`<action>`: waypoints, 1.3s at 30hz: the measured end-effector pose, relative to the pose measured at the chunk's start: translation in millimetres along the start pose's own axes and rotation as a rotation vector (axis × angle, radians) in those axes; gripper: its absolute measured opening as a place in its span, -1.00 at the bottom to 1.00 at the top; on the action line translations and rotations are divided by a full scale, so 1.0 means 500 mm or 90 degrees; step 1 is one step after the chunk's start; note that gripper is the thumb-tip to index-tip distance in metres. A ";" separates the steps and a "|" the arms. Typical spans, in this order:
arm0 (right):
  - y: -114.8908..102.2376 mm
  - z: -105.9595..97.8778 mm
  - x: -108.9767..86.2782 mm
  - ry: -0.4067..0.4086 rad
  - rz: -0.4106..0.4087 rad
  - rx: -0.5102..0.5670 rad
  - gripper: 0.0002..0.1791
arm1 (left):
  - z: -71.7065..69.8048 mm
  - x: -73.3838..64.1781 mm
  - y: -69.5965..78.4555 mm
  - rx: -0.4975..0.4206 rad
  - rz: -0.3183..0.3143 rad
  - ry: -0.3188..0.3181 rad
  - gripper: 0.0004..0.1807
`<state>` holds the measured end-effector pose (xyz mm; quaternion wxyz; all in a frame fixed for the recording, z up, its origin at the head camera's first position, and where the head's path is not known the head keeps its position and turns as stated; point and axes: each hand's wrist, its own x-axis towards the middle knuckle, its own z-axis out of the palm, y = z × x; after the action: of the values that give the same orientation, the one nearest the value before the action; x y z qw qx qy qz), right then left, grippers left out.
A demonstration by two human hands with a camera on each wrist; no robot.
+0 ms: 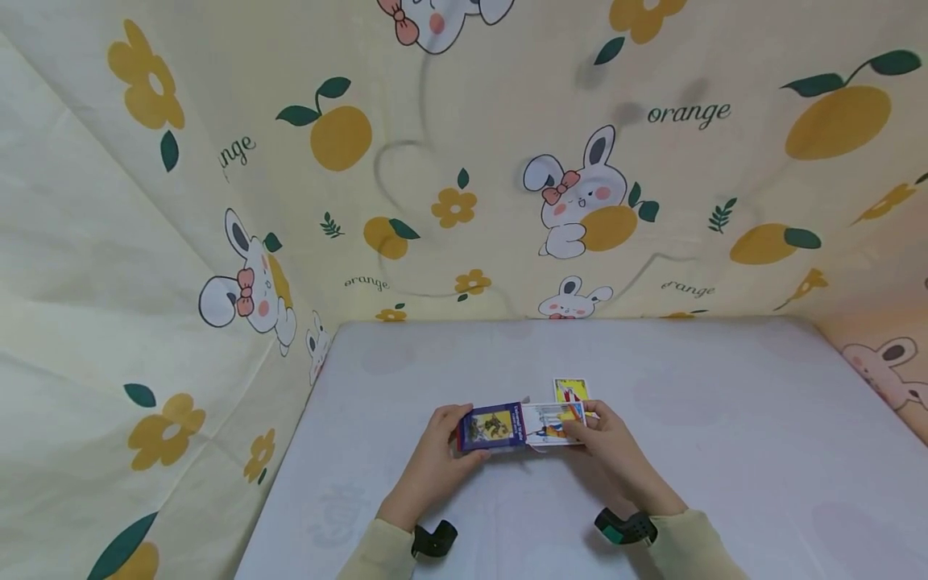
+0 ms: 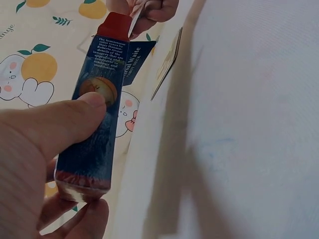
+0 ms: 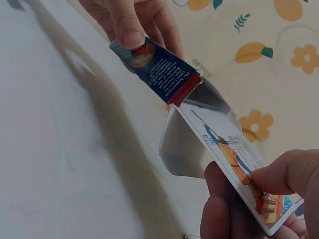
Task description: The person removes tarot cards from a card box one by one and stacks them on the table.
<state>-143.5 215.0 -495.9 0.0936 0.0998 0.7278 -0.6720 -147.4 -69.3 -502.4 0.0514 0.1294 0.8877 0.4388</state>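
Observation:
My left hand point(image 1: 440, 443) grips a dark blue tarot card box point(image 1: 493, 427), thumb along its narrow side and fingers beneath. The box's end flaps stand open toward the right. From that open end sticks an illustrated tarot card point(image 3: 234, 164), partly inside the box; whether more cards lie under it I cannot tell. My right hand point(image 1: 616, 439) pinches the card's outer end between thumb and fingers. A yellow-faced card point(image 1: 570, 390) lies on the table just behind the right hand, its near part hidden.
A white-covered table point(image 1: 725, 451) spreads under both hands. Behind it and at the left hangs a cream cloth point(image 1: 493, 105) printed with rabbits, oranges and flowers. A black band point(image 1: 435, 540) is on the left wrist, another band point(image 1: 625, 528) on the right.

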 end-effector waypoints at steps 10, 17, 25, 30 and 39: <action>0.001 0.001 -0.002 -0.011 0.001 -0.010 -0.29 | -0.001 -0.001 0.000 -0.001 0.002 -0.005 -0.16; 0.005 -0.001 -0.001 -0.028 -0.007 -0.045 -0.33 | 0.000 -0.001 -0.004 -0.002 0.005 -0.004 -0.16; 0.005 -0.006 0.003 -0.013 0.008 -0.101 -0.43 | -0.004 0.004 -0.006 -0.002 0.010 0.007 -0.17; 0.007 -0.010 0.002 -0.016 0.003 -0.118 -0.44 | -0.004 0.006 -0.007 -0.004 0.032 0.032 -0.18; 0.008 -0.005 0.006 -0.013 0.002 -0.122 -0.44 | -0.005 0.004 -0.006 -0.032 0.031 0.052 -0.18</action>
<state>-145.5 218.0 -500.2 0.1114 0.0846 0.7876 -0.6000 -150.5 -72.5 -503.1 0.0073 0.1317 0.8743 0.4671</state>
